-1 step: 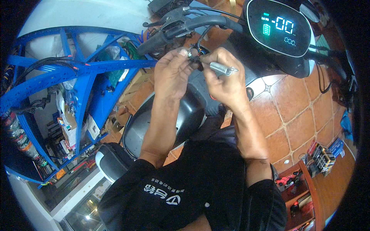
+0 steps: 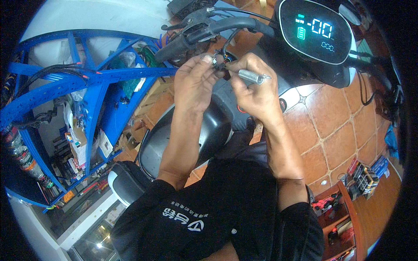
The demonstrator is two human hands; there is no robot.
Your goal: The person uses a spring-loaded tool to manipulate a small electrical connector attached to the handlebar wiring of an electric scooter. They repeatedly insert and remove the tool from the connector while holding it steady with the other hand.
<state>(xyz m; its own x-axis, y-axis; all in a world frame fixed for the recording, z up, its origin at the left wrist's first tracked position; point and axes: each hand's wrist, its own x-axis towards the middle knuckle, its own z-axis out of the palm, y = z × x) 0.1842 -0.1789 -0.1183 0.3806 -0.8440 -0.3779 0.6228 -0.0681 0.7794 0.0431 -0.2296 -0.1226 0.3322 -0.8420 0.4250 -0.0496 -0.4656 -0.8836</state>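
My left hand (image 2: 196,78) is closed in a pinch around a small dark wire connector (image 2: 221,65) with thin coloured wires, just below the handlebar. Beside it, my right hand (image 2: 257,85) is closed on a slim tool with a silver coil spring (image 2: 250,77) around its back part, which ends in a small point. The tool's front end meets the connector between my fingertips, where fingers hide most of it. An electric scooter's handlebar (image 2: 235,24) with a grip and brake lever runs above both hands.
The scooter's lit display (image 2: 320,30) stands at the upper right, and its black seat (image 2: 187,135) lies under my left forearm. Blue metal shelving (image 2: 91,100) with cables and packages fills the left. A reddish cabinet (image 2: 339,217) and boxes (image 2: 365,178) stand at lower right on tiled floor.
The spring end of the tool in my right hand has shifted very slightly, moving a little upward and right. My left hand stays in place.
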